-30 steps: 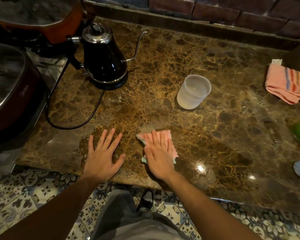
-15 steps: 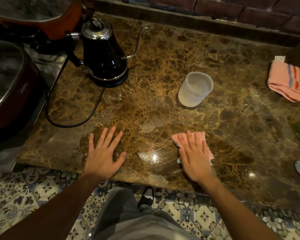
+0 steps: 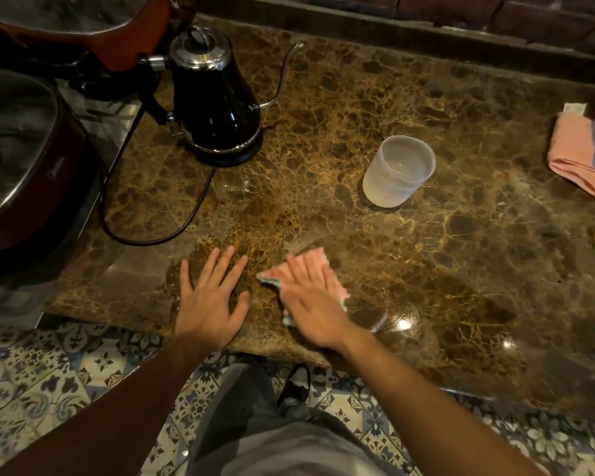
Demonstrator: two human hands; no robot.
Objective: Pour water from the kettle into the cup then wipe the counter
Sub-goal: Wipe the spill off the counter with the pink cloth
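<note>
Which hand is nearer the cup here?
Right. The right hand lies flat on the pink cloth, below and slightly left of the cup. The left hand rests further left, flat on the counter.

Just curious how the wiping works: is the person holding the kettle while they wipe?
No. The kettle stands alone at the counter's back, while the left hand lies flat and the right hand presses the cloth.
</note>
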